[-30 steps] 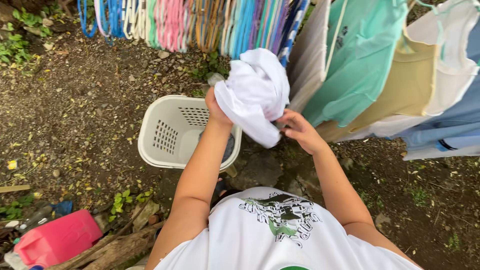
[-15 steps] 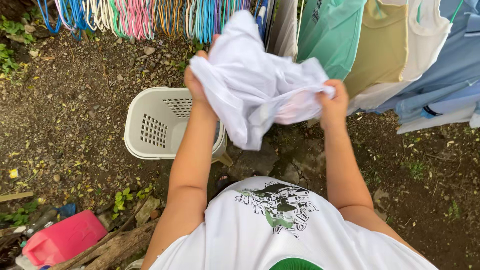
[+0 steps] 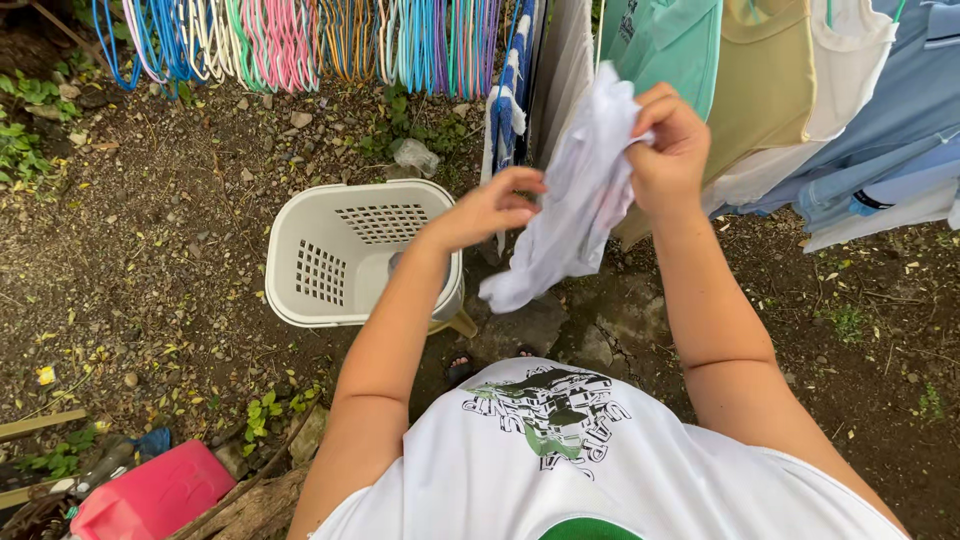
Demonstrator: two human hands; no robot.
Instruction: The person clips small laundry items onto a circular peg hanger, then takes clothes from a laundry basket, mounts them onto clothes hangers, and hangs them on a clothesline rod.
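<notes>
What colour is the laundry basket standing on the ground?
The laundry basket is off-white, seen in the head view.

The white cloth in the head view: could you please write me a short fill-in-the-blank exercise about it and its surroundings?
1. The right hand grips the white cloth at its ____ end.
2. The laundry basket on the ground is ____ in colour.
3. The jug at the lower left is ____.
4. The hangers hang in the top ____ of the view.

Missing words: upper; white; pink; left

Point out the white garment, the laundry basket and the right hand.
white garment (image 3: 570, 215), head view, on its hanging middle fold.
laundry basket (image 3: 320, 270), head view, on its slotted near wall.
right hand (image 3: 668, 150), head view, on its back.
</notes>
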